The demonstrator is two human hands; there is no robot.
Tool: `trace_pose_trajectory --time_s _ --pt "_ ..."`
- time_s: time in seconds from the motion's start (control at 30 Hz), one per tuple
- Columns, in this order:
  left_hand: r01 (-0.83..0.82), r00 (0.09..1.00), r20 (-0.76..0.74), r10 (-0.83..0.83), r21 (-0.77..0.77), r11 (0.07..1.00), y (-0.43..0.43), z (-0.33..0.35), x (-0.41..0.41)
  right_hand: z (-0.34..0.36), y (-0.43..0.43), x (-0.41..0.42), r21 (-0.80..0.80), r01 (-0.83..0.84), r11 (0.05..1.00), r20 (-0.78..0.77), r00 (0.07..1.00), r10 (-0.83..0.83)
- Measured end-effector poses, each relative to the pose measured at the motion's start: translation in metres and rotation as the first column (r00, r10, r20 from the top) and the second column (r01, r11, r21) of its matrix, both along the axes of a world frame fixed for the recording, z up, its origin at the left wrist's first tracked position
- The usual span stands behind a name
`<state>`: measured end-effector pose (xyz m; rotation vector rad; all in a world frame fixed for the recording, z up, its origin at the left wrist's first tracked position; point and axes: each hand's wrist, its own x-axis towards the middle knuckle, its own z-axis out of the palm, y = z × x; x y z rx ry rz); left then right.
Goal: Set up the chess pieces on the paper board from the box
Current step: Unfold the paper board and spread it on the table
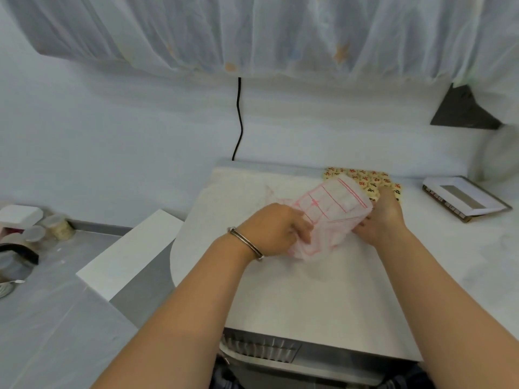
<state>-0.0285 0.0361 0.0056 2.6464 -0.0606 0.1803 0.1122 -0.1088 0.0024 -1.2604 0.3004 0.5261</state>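
White paper board (pixel 331 214) with red grid lines; cream chess pieces (pixel 365 179) marked red and black; white tabletop (pixel 309 290); black cable (pixel 239 119).

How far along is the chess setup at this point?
Early. Done: box lid off to the right, chess pieces packed in rows beyond the hands. In hand: left hand and right hand grip the folded paper board. Left: spread it flat, place every piece.
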Motion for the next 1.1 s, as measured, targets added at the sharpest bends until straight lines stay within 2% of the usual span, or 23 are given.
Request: trace_pose_trajectory --time_s 0.03,0.1,0.27,0.47,0.57,0.67,0.7,0.8,0.83,0.87,0.97,1.03,1.07,1.1 --pt "-0.018 0.989 -0.145 0.004 -0.098 0.995 0.001 0.002 -0.003 0.002 0.001 -0.002 -0.024 -0.031 0.999 0.012 0.999 0.031" --pt "-0.060 0.944 -0.330 -0.025 -0.243 0.968 0.005 0.005 -0.010 0.006 0.001 -0.005 -0.101 -0.087 0.991 0.045 0.995 0.092" --pt "-0.147 0.850 -0.522 -0.071 -0.364 0.920 0.011 0.007 -0.013 0.020 0.003 -0.012 -0.422 -0.175 0.890 0.190 0.942 0.275" --pt "-0.155 0.831 -0.556 -0.001 -0.233 0.960 0.010 -0.002 -0.004 0.028 0.010 -0.024 -0.603 -0.293 0.742 0.252 0.812 0.526" --pt "-0.124 0.828 -0.560 0.002 -0.181 0.976 0.008 -0.002 -0.002 0.032 0.012 -0.024 -0.599 -0.280 0.750 0.294 0.794 0.531" --pt "-0.172 0.831 -0.554 0.040 -0.188 0.967 0.009 -0.002 -0.001 0.039 0.014 -0.026 -0.593 -0.269 0.759 0.339 0.772 0.538" --pt "-0.195 0.831 -0.554 0.049 -0.207 0.959 0.009 -0.002 -0.001 0.039 0.015 -0.026 -0.626 -0.268 0.732 0.346 0.746 0.569" --pt "-0.234 0.842 -0.536 0.060 -0.262 0.936 0.013 -0.002 -0.001 0.035 0.015 -0.028 -0.783 -0.272 0.559 0.301 0.620 0.724" --pt "-0.257 0.851 -0.519 0.077 -0.284 0.924 0.015 -0.001 -0.002 0.030 0.015 -0.027 -0.792 -0.253 0.556 0.308 0.620 0.722" --pt "-0.298 0.859 -0.500 0.109 -0.316 0.901 0.019 0.000 -0.003 0.025 0.016 -0.025 -0.773 -0.224 0.593 0.342 0.641 0.687" --pt "-0.416 0.890 -0.377 0.258 -0.438 0.797 0.035 0.001 -0.004 0.014 0.015 -0.019 -0.557 -0.152 0.817 0.468 0.755 0.459" --pt "-0.454 0.888 -0.324 0.325 -0.510 0.731 0.043 -0.001 -0.003 0.011 0.014 -0.016 -0.478 -0.098 0.873 0.467 0.813 0.348" --pt "-0.449 0.891 -0.300 0.342 -0.461 0.765 0.046 -0.002 -0.002 0.009 0.013 -0.014 -0.470 -0.063 0.881 0.459 0.835 0.304" --pt "-0.447 0.887 -0.295 0.356 -0.350 0.823 0.048 -0.005 -0.003 0.007 0.012 -0.012 -0.486 -0.029 0.873 0.454 0.846 0.280"
